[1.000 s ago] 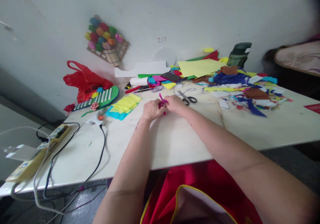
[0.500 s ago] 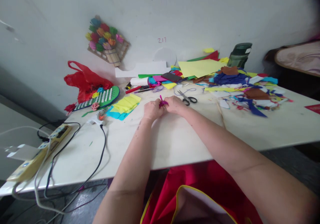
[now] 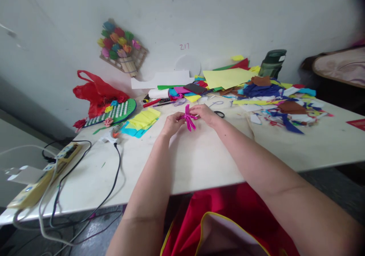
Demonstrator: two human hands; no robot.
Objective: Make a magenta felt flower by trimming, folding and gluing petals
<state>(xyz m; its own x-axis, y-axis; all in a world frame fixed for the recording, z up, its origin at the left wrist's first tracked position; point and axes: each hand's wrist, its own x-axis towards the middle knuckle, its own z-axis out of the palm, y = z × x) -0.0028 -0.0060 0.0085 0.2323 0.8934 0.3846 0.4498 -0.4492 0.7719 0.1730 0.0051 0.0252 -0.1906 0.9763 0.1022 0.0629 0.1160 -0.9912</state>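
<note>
A magenta paper flower (image 3: 189,119) with narrow, spread-out petals is held just above the white table (image 3: 199,161). My left hand (image 3: 173,123) pinches it from the left side, fingers closed on its edge. On the right, my right hand (image 3: 203,114) grips a petal between thumb and fingers. Behind my right hand lies a pair of scissors, with one black handle loop (image 3: 219,114) showing and the rest hidden. Yellow paper sheets (image 3: 145,118) rest on blue ones to the left of my left hand.
A white glue gun (image 3: 110,135) with a black cord lies left, near a power strip (image 3: 45,176). Paper scraps (image 3: 265,90) pile up at the back right beside a green bottle (image 3: 273,64). A red plastic bag (image 3: 92,90) stands at the back left.
My hands have moved apart a little. The magenta paper, bunched and mostly covered before, now shows with its petals spread. My right hand now covers more of the scissors.
</note>
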